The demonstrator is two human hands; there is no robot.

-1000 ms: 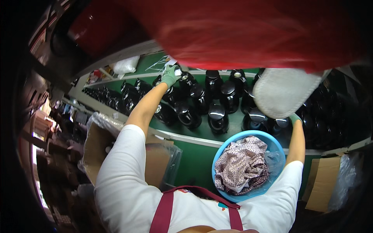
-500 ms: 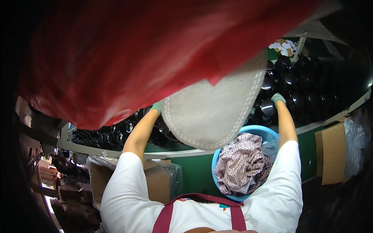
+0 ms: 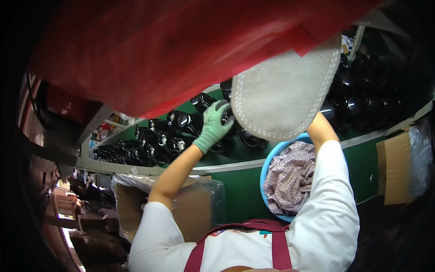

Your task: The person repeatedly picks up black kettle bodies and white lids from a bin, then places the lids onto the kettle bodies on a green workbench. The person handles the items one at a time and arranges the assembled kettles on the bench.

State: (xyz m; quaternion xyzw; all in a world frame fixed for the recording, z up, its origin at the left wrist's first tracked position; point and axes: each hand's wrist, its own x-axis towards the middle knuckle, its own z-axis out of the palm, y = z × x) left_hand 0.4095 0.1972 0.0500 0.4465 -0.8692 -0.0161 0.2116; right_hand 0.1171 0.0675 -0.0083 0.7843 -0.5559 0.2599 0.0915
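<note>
My left hand point(image 3: 215, 124), in a green knitted glove, reaches over the bench among glossy black rounded parts point(image 3: 182, 121). Its thumb and fingers are apart and curved, with dark glossy surface showing between them; I see nothing firmly gripped. Another black part point(image 3: 252, 139) lies just beyond the fingertips to the right. My right forearm point(image 3: 322, 129) runs up behind a pale, white-stitched fabric flap point(image 3: 283, 93), which hides the right hand completely. Many more black parts point(image 3: 351, 106) stand in rows to the right of that flap.
Blurred red fabric point(image 3: 181, 50) covers the upper view. Below the green bench's pale edge point(image 3: 235, 167) stands a blue tub point(image 3: 264, 181) holding patterned cloth point(image 3: 290, 177). Cardboard with clear plastic point(image 3: 190, 208) is at the lower left; another cardboard box point(image 3: 398, 167) stands at the right.
My left hand has come out from behind the flap and is now fully visible over the black parts. My right hand has moved left and is now hidden behind the flap.
</note>
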